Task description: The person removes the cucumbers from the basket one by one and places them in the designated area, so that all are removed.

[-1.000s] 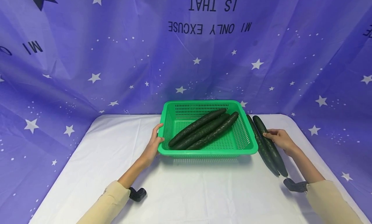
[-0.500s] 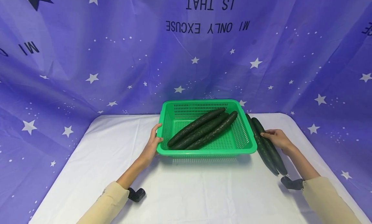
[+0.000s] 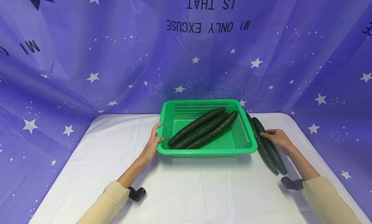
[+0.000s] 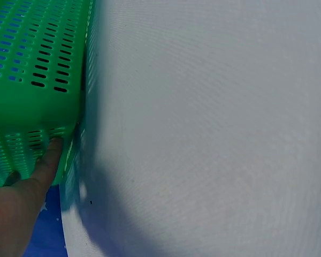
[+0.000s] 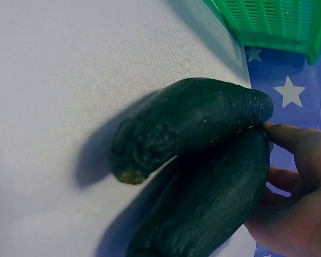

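Observation:
A green plastic basket [image 3: 203, 152] with slotted walls holds several dark green cucumbers [image 3: 200, 130] lying side by side on a slant. My left hand [image 3: 150, 148] grips its left side, the thumb over the rim. From the left wrist, a finger [image 4: 47, 165] reaches along the outer wall. To the right of the basket lie two more long cucumbers, close together. My right hand [image 3: 279, 140] holds the outer cucumber [image 5: 208, 198], its thumb at the crease between the pair; some fingers are hidden. The inner cucumber [image 5: 187, 120] lies alongside, its far end partly behind the basket rim.
A white cloth [image 3: 203, 191] covers the table. Behind and at both sides hangs a purple curtain [image 3: 122, 56] with stars and lettering, close to the basket's back. Black wrist mounts [image 3: 137, 194] sit below both hands.
The right hand has brought the outer cucumber slightly leftward and nearer, against the inner one. The left hand keeps its hold on the basket, and the view shifted slightly.

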Tool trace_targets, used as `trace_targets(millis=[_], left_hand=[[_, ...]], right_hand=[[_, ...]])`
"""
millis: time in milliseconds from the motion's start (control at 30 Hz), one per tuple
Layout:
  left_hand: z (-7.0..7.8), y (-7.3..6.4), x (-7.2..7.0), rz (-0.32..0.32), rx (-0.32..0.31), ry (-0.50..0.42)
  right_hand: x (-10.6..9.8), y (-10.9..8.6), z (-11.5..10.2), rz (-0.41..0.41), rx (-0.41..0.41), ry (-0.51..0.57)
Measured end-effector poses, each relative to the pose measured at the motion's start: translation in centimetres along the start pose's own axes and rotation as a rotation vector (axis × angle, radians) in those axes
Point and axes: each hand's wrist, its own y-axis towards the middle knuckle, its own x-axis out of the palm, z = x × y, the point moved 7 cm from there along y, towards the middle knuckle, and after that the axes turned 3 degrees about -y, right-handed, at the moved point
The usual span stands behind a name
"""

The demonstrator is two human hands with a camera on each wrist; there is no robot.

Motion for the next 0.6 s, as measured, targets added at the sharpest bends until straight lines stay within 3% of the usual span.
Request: trace_targets(millis=[300,600], left_hand=[[0.0,0.0,0.0,-0.010,0.001,-0.017],[0.1,-0.1,0.1,-0.006,0.000,-0.021]], right_hand=[[-0.8,-0.2,-0.2,0.040,-0.028,0.095],[-2.0,-1.3,-3.2,0.187,-0.190,0.203]])
